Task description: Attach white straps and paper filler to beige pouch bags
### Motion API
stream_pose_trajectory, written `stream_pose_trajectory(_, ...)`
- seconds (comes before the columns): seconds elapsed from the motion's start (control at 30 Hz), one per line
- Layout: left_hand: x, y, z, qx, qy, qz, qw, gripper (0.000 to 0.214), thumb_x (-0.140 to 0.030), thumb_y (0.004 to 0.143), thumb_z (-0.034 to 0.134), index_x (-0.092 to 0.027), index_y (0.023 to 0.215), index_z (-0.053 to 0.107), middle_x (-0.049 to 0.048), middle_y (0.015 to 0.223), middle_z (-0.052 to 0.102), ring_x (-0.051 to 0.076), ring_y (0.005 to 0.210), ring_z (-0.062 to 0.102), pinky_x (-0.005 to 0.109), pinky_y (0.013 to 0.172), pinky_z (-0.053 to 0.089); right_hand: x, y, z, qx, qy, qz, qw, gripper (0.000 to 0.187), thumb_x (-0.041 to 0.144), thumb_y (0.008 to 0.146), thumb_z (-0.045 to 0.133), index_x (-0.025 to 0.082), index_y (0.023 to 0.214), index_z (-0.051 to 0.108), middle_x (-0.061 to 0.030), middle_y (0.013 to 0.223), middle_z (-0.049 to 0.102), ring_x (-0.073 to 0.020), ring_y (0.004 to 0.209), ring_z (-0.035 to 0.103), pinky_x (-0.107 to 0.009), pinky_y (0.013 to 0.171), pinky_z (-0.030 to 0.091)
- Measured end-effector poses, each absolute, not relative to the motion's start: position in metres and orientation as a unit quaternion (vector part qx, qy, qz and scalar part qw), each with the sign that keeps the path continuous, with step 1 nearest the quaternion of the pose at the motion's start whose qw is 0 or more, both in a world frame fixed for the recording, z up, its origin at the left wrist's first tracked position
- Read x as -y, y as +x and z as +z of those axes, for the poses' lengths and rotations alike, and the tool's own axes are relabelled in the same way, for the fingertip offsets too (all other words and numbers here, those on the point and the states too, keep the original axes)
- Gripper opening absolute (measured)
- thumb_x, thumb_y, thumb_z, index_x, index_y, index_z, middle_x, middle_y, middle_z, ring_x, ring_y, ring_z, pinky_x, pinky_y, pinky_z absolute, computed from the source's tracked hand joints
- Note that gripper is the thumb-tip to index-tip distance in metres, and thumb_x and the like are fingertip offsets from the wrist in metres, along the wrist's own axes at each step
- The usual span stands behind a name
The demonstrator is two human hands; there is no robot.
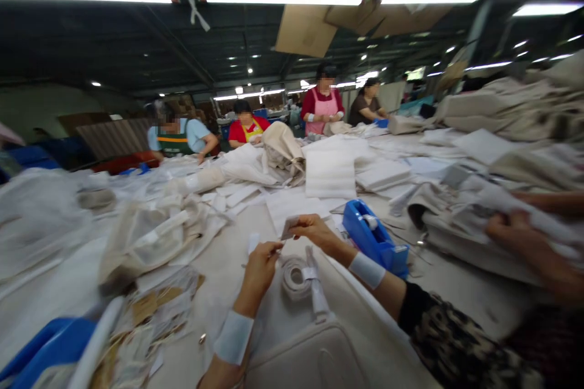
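My left hand (260,267) and my right hand (314,229) are raised over a long work table (219,267). Both pinch a small pale card or tag (289,226) between their fingertips; it is blurred. Each wrist wears a white band. Below my hands lies a cream fabric bag (314,346) with a coiled white strap (296,276) on it. A blue tape dispenser (371,236) stands just right of my right hand.
Cream bags and white sheets lie in heaps across the table (150,231). Loose tags lie at the near left (150,310) beside a blue bin (50,346). Another person's hands (520,231) handle a bag at the right. Several workers stand along the far side (246,124).
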State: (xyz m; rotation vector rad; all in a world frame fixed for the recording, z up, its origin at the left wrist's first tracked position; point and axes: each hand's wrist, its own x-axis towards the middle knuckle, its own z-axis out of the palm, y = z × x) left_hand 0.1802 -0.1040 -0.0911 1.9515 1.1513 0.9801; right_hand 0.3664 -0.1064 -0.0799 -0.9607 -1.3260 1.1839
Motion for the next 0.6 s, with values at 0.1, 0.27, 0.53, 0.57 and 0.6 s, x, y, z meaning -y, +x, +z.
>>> stream_pose_trajectory(0.1, 0.091, 0.175, -0.103, -0.454, 0.764, 0.342, 0.304, 0.019, -0.031, 0.068, 0.059, -0.026, 0.079, 0.073, 0.0053, 0.092, 0.075, 0.027, 0.094, 0.066, 0.043, 0.095, 0.049, 0.107, 0.362, -0.079, 0.536, -0.417, 0.483, 0.552, 0.019, 0.025, 0.063, 0.066, 0.019, 0.080, 0.072, 0.0010, 0.078, 0.069, -0.0141, 0.072, 0.059, -0.026, 0.067, 0.047)
stream_pose_trajectory(0.27, 0.051, 0.169, -0.139, -0.408, 0.807, 0.346, 0.252, 0.021, -0.046, 0.063, 0.060, -0.033, 0.073, 0.073, 0.0015, 0.094, 0.076, 0.033, 0.096, 0.066, 0.050, 0.095, 0.050, 0.097, 0.356, -0.088, 0.507, -0.445, 0.468, 0.571, 0.014, 0.025, 0.059, 0.067, 0.020, 0.072, 0.071, 0.0026, 0.068, 0.066, -0.0131, 0.063, 0.058, -0.025, 0.060, 0.048)
stream_pose_trajectory(0.53, 0.098, 0.163, -0.096, -0.514, 0.711, 0.447, 0.175, 0.031, -0.027, 0.072, 0.042, -0.021, 0.086, 0.069, 0.0062, 0.094, 0.072, 0.023, 0.086, 0.068, 0.040, 0.087, 0.053, 0.103, 0.364, -0.093, 0.436, -0.497, 0.441, 0.607, 0.015, 0.023, 0.065, 0.062, 0.015, 0.075, 0.069, 0.0003, 0.067, 0.067, -0.0124, 0.061, 0.059, -0.021, 0.053, 0.044)
stream_pose_trajectory(0.57, 0.103, 0.164, -0.090, -0.538, 0.669, 0.486, 0.162, 0.030, -0.023, 0.072, 0.039, -0.020, 0.084, 0.066, 0.0058, 0.088, 0.071, 0.021, 0.080, 0.067, 0.036, 0.081, 0.053, 0.099, 0.367, -0.098, 0.426, -0.509, 0.441, 0.605, 0.011, 0.021, 0.064, 0.063, 0.015, 0.072, 0.068, 0.0002, 0.066, 0.067, -0.0119, 0.060, 0.058, -0.020, 0.052, 0.043)
stream_pose_trajectory(0.6, 0.107, 0.164, -0.085, -0.548, 0.645, 0.507, 0.163, 0.028, -0.020, 0.072, 0.038, -0.019, 0.082, 0.064, 0.0052, 0.085, 0.070, 0.019, 0.076, 0.066, 0.032, 0.076, 0.053, 0.096, 0.371, -0.103, 0.417, -0.521, 0.443, 0.600, 0.008, 0.019, 0.064, 0.063, 0.014, 0.070, 0.067, -0.0001, 0.064, 0.066, -0.0117, 0.059, 0.058, -0.020, 0.051, 0.043)
